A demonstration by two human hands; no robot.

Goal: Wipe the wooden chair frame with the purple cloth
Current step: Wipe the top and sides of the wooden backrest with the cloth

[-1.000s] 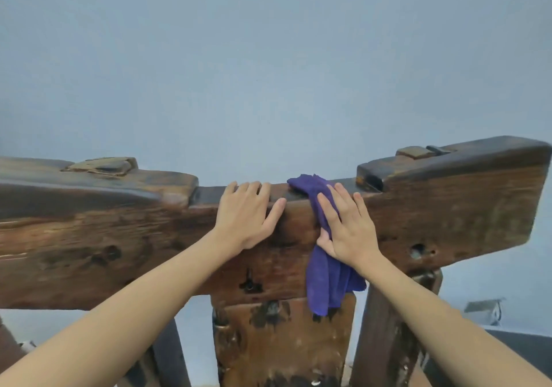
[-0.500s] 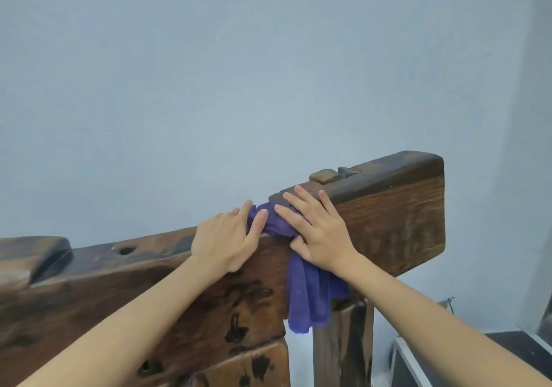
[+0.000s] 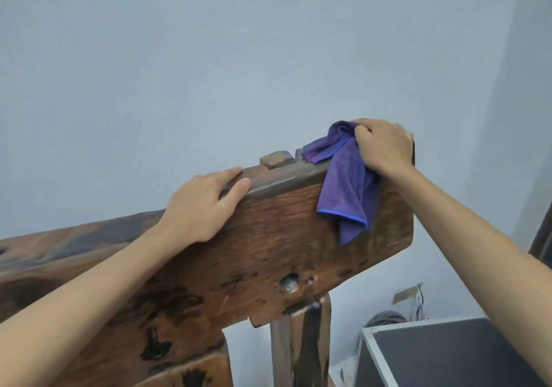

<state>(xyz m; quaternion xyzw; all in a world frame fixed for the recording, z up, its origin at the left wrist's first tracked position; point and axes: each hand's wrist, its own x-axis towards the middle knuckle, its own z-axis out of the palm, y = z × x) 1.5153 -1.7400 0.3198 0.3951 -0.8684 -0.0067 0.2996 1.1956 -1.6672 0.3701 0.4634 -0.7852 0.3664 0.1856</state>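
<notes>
The right hand (image 3: 383, 147) sat at the far right end of the chair's top rail (image 3: 283, 237), its fingers curled and pinching a bunch of the cloth (image 3: 343, 183) against the rail's top edge. The rest of the cloth hung loose down the near face of the rail, just left of that hand. The left hand (image 3: 203, 204) lay flat and spread on the rail, well left of the cloth, fingers over the top edge and holding nothing; it looked to be bracing the frame. A small wooden peg (image 3: 276, 158) stood up from the top edge between the 2 hands.

The rail's long axis ran left to right, rising toward the right. With the cloth at the rail's right end, the unwiped run probably lay back to the left or down the end face, and the right hand was the one placed to do it.
</notes>
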